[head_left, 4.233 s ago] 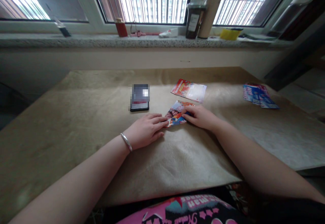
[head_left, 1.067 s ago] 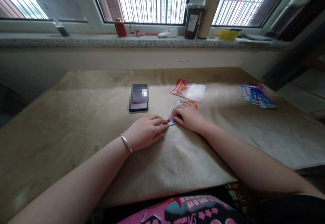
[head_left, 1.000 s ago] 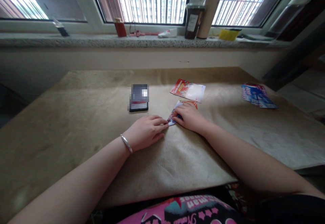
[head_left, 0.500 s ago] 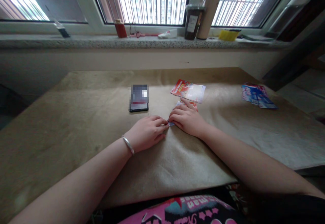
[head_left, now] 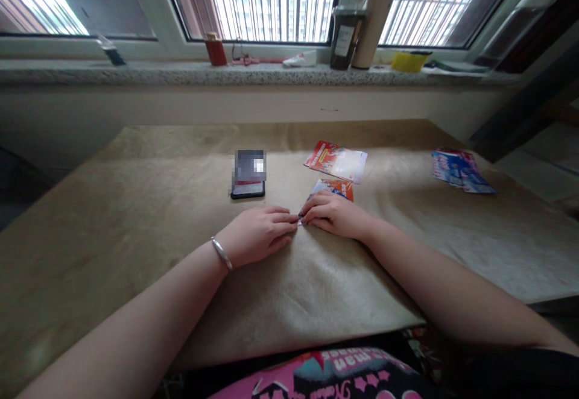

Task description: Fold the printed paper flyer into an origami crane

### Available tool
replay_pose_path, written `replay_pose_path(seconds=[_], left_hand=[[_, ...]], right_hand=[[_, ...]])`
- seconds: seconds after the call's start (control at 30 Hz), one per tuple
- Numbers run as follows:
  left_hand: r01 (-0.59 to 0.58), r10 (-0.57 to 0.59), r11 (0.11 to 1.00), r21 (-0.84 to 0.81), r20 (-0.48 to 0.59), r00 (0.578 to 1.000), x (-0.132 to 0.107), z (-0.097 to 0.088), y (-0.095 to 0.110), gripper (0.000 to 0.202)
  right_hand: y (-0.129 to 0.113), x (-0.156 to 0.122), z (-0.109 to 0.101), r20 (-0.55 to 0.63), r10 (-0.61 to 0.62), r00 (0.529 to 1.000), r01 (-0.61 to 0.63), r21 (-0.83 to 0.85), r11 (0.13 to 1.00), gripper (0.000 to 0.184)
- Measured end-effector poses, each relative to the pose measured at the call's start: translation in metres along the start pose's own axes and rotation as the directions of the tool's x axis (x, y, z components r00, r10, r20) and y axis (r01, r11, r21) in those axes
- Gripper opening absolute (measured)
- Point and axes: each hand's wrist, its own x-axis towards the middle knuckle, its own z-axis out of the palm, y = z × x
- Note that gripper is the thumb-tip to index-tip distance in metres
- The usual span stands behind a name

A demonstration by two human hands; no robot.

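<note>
A small whitish folded piece of paper (head_left: pixel 300 222) lies on the table between my two hands, mostly hidden by fingertips. My left hand (head_left: pixel 257 236), with a silver bangle at the wrist, lies palm down. Its fingers are stretched out, their tips touching the paper's left side, and the thumb rests apart below. From the other side, my right hand (head_left: pixel 337 215) has bent fingers closed on the paper. Just beyond the right hand's knuckles is an orange and blue printed packet (head_left: pixel 339 188), partly covered by that hand.
A red and white printed sheet (head_left: pixel 337 161) lies farther back. Left of it is a dark phone (head_left: pixel 248 173), its screen blurred. Several blue and pink packets (head_left: pixel 461 171) are fanned out at the right. A dark jar (head_left: pixel 347 37) and a red bottle (head_left: pixel 216 49) stand on the windowsill (head_left: pixel 253 76).
My right hand's raised finger has come down and the hand has drawn slightly nearer, uncovering more of the orange packet. My left hand has shifted slightly left and flattened.
</note>
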Motion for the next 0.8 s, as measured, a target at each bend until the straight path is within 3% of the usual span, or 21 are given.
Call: replay_pose_path(seconds=[0.4,0.57,0.8], left_hand=[[0.024,-0.023,0.999,-0.037,0.029,0.999,-0.0030,-0.0077,-0.0043,0.023],[0.030,-0.029,0.994,-0.102,0.004,1.000,-0.0040,-0.0041,-0.0083,0.022],[0.021,-0.022,0.999,-0.050,-0.016,1.000,-0.0004,0.0004,-0.0033,0.024]], right_hand=[[-0.0031,0.0004,0.0022,0.003,0.058,0.998,-0.058,0.027,0.998,0.017],[-0.0054,0.0012,0.0019,0.004,0.059,0.998,-0.059,0.029,0.998,0.017],[-0.0075,0.0041,0.0013,0.006,0.065,0.998,-0.065,0.011,0.998,0.017]])
